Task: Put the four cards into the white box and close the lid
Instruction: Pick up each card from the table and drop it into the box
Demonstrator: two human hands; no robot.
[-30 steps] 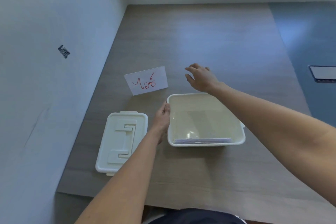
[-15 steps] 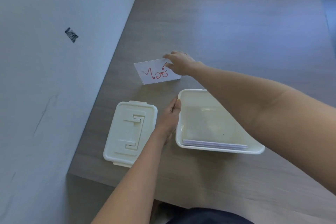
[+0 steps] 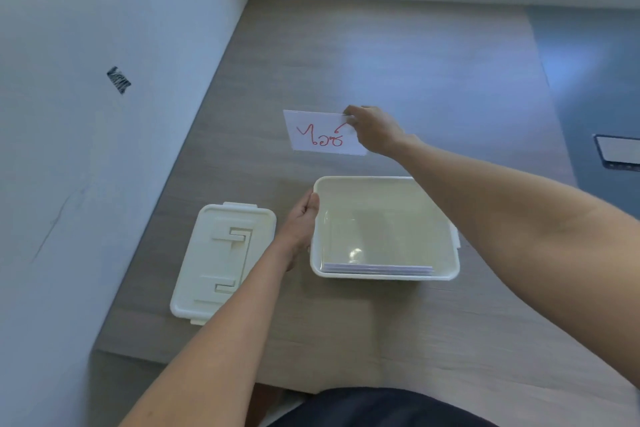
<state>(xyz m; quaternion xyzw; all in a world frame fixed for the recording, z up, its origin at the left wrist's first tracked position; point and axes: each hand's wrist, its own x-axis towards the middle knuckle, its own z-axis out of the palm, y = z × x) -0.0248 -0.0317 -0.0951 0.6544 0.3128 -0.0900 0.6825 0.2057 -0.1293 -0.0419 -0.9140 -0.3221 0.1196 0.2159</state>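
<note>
The open white box stands on the wooden table in front of me, with a stack of white cards lying along its near wall. My left hand grips the box's left rim. Its white lid lies flat on the table to the left of that hand. Beyond the box, my right hand pinches the right edge of a white card with red writing, which is lifted and tilted above the table.
A pale wall runs along the table's left side. The wooden table stretches far behind the box. A dark tablet-like device lies at the right edge of view, off the table.
My right hand reached from above the box to the red-lettered card, took hold of its right edge and lifted it off the table. My left hand stayed on the box rim.
</note>
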